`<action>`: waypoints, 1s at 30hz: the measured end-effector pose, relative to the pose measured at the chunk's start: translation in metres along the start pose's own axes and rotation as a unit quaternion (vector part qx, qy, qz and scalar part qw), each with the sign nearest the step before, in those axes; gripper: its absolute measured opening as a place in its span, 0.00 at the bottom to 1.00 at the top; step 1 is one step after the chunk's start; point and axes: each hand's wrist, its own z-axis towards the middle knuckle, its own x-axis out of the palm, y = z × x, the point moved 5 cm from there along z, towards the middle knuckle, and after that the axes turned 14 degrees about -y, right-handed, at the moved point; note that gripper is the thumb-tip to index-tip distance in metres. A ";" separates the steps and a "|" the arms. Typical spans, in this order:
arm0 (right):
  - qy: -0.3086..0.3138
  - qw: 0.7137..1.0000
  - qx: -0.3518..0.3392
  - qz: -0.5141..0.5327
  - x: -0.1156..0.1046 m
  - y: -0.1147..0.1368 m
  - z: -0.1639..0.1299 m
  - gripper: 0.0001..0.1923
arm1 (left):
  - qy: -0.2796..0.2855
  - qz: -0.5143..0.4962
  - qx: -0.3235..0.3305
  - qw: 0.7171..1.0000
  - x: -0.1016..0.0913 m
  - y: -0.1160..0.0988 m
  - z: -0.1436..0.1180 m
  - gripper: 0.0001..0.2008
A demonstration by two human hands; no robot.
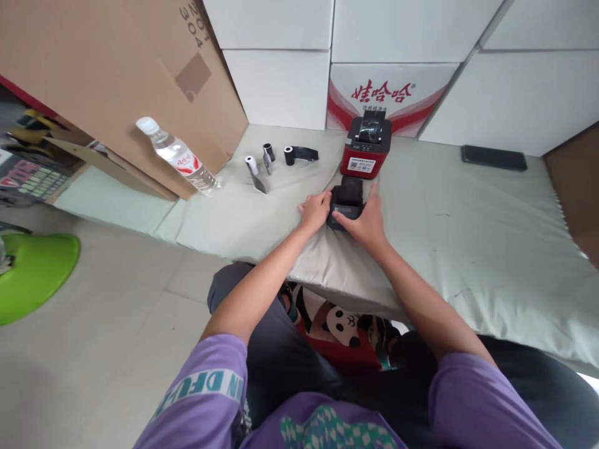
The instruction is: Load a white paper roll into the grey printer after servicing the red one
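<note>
Both hands grip a small black device (346,201) that lies on the pale green mattress (468,237) near its front edge. The left hand (315,211) curls its fingers around the device's left side, and the right hand (367,219) closes over its right side and near edge, so each is wrapped onto it. Just beyond the device, touching or almost touching it (hard to tell which), stands a red and black printer (365,147). To the left of the printer lie a white roll (251,164) and two black rolls (289,154). Farther left, a clear water bottle (178,156) lies tilted against a brown cardboard box (116,68). A dark phone (493,158) rests far right on the mattress, well apart from the hands.
</note>
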 end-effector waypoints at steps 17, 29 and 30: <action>-0.057 0.981 0.078 0.169 -0.009 -0.023 0.027 0.38 | 0.024 0.093 -0.020 0.995 0.014 0.007 0.013 0.24; -0.079 0.988 0.059 0.120 -0.014 -0.022 0.032 0.39 | 0.064 0.108 0.000 0.992 0.022 0.000 0.015 0.26; -0.082 0.987 0.062 0.123 -0.014 -0.023 0.032 0.39 | 0.065 0.099 -0.001 0.993 0.022 0.000 0.015 0.26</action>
